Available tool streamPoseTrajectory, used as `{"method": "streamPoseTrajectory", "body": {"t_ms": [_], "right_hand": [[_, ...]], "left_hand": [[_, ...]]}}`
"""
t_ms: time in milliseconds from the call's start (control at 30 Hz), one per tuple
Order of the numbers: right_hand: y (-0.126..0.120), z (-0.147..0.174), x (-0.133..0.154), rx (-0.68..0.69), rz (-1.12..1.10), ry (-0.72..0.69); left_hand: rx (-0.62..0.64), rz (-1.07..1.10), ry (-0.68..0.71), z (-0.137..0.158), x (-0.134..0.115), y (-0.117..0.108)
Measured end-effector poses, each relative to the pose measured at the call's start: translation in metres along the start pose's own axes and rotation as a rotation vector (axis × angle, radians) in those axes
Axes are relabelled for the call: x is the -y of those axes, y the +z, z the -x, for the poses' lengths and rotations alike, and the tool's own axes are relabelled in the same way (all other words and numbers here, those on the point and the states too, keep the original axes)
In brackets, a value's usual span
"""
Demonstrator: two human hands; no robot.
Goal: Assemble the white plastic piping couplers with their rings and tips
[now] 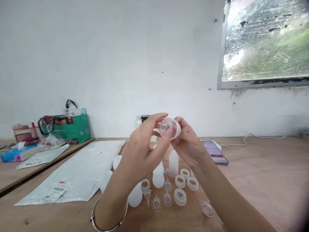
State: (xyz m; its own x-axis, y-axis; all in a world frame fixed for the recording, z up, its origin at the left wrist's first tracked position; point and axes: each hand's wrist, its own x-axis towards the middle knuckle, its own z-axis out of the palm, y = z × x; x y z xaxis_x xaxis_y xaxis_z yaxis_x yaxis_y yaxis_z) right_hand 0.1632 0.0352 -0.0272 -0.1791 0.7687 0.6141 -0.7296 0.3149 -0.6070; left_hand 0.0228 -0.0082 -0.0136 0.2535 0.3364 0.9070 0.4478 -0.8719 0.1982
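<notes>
My left hand (143, 148) pinches a clear round silicone nipple (165, 125) between thumb and fingers, above the table. Touching its right side is a translucent screw ring (178, 129), which my right hand (189, 143) grips from behind. How far the nipple sits inside the ring I cannot tell. On the table below lie several clear nipples with pointed tips (167, 199), several loose screw rings (180, 181), and white rounded squeeze bottles (158, 177). A ribbed translucent stack (173, 162) stands behind the rings. A clear cap-like piece (207, 209) lies under my right forearm.
A large white mailing bag (79, 174) covers the table's left part. Behind it are a green shopping bag (77, 129) and a blue tissue pack (19, 154). A phone (214, 152) with a cable lies to the right. A white wall and window (265, 42) rise behind.
</notes>
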Motion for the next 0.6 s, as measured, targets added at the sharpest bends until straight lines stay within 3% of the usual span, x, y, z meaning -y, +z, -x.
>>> {"method": "streamPoseTrajectory", "body": {"t_ms": [100, 333, 600], "right_hand": [[-0.005, -0.002, -0.001, 0.032, -0.01, 0.035], [-0.009, 0.002, 0.003, 0.227, 0.031, 0.062], [-0.014, -0.001, 0.01, 0.269, 0.183, 0.058]], "left_hand": [[0.084, -0.078, 0.067, 0.001, -0.001, -0.001], [-0.109, -0.165, 0.116, -0.001, -0.001, 0.0], [-0.082, -0.216, 0.166, 0.004, -0.013, -0.004]]}}
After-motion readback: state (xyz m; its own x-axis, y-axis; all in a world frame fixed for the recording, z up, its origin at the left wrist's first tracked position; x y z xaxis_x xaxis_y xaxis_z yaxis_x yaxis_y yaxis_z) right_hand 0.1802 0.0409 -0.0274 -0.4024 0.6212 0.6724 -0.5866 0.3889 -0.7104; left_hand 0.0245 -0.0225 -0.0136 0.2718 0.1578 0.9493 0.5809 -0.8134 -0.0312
